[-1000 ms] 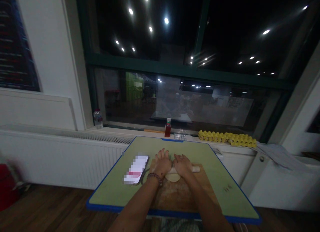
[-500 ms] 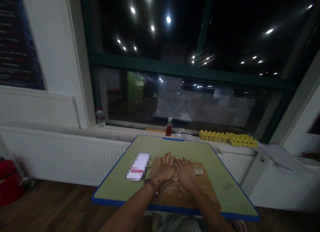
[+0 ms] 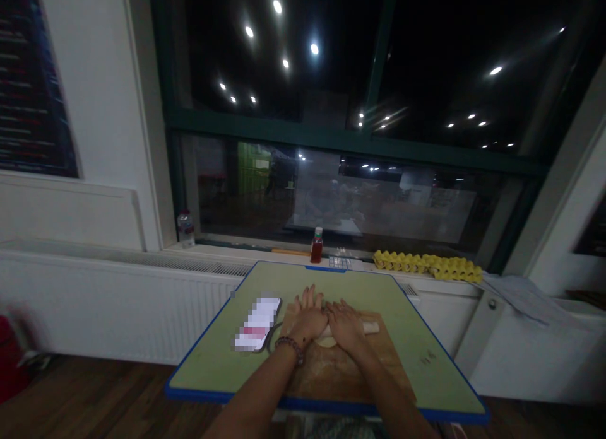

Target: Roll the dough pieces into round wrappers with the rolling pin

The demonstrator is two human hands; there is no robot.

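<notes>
pale flat dough [image 3: 326, 342] under rolling pin [image 3: 369, 327], hands pressing.

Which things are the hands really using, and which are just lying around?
In use: left hand and right hand, both flat on the rolling pin; the dough under it; the wooden board.

Just lying about: phone, red bottle, yellow egg tray, water bottle, papers.

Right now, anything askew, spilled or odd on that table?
Nothing stands out. Both hands, left hand and right hand, lie flat on the rolling pin over a small dough disc on the wooden board. The phone lies flat beside the board on the green table. No spill is visible in the dim light.
</notes>
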